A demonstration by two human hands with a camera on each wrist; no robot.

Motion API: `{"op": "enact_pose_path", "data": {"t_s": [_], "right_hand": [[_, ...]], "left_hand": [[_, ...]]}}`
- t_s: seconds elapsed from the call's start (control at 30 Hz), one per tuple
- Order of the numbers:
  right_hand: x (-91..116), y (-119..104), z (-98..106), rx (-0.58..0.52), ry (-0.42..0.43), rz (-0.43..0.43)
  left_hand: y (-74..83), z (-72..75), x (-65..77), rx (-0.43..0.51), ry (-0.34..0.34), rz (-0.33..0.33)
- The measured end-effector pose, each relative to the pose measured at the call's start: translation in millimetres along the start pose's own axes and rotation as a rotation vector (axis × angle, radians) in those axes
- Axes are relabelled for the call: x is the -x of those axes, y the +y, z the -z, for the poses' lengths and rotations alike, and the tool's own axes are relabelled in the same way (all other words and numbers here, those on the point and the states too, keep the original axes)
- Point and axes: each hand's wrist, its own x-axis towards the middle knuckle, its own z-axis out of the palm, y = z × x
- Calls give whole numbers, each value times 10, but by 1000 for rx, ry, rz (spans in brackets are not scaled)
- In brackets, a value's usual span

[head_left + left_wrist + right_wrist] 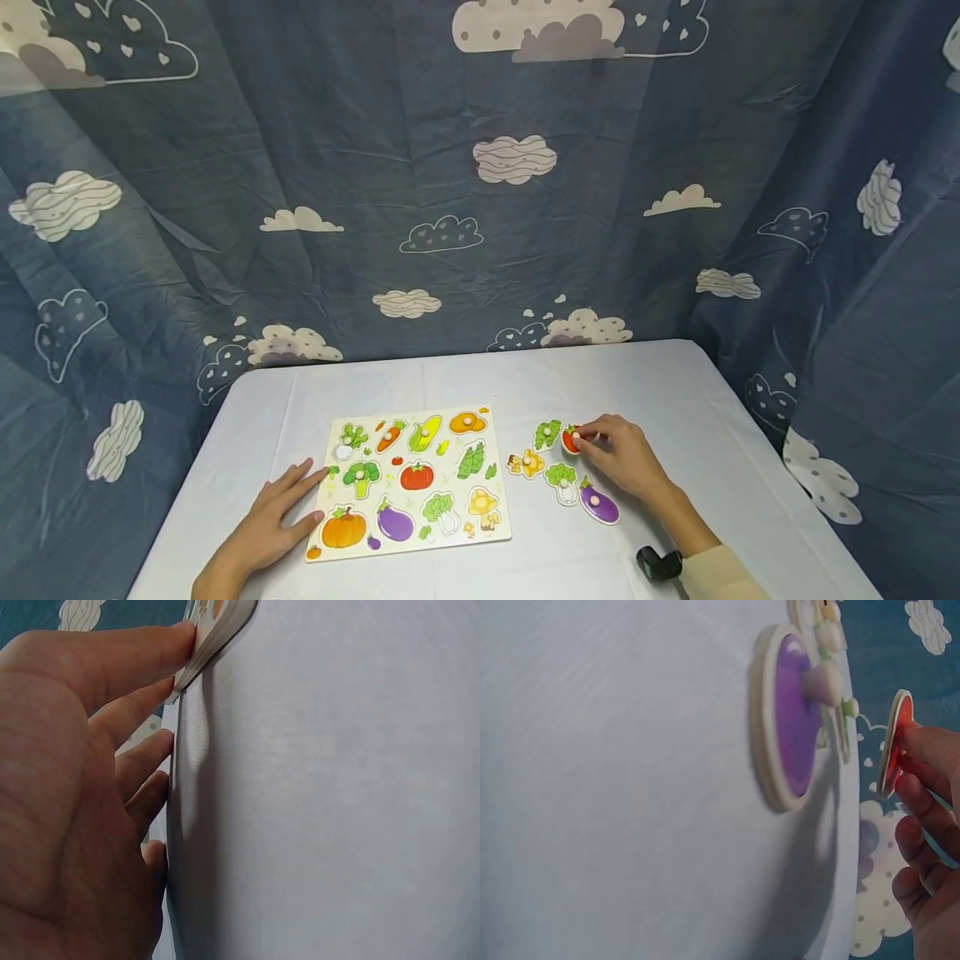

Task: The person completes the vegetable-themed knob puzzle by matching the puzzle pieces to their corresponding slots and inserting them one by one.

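Note:
A puzzle board [420, 546] with vegetable pictures lies flat on the table. My left hand [272, 518] is at its left edge, fingers extended; in the left wrist view, fingertips touch the edge of the board [225, 637]. To the right of the board, my right hand [628, 462] pinches a red tomato piece [568, 441]. The right wrist view shows that tomato piece [893, 742] held on edge, off the table. Around this hand lie a green leafy piece [547, 434], a mushroom piece [533, 463], a bok choy piece [560, 475] and a purple eggplant piece [600, 506].
A white cloth covers the table [570, 383]. A dark blue curtain [360, 167] with cloud prints hangs behind and at both sides. Near the right sleeve [723, 575] is a black wrist device [658, 565]. Round knobs [823, 684] stick up from the loose pieces.

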Motion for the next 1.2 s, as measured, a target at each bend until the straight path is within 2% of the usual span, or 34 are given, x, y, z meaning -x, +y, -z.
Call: {"op": "enact_pose_path", "data": {"t_s": [0.27, 0.47, 0.7, 0.93, 1.2], "right_hand": [[-19, -207, 2, -10, -4, -27], [-81, -336, -29, -9, 14, 18], [-143, -497, -95, 11, -19, 26], [-205, -735, -184, -39, -55, 67], [-269, -958, -342, -27, -68, 117]], "left_hand": [[-13, -18, 28, 6, 2, -9], [-14, -23, 23, 11, 8, -5], [0, -5, 19, 1, 0, 3], [0, 4, 13, 3, -3, 2], [13, 12, 5, 2, -18, 20]]}}
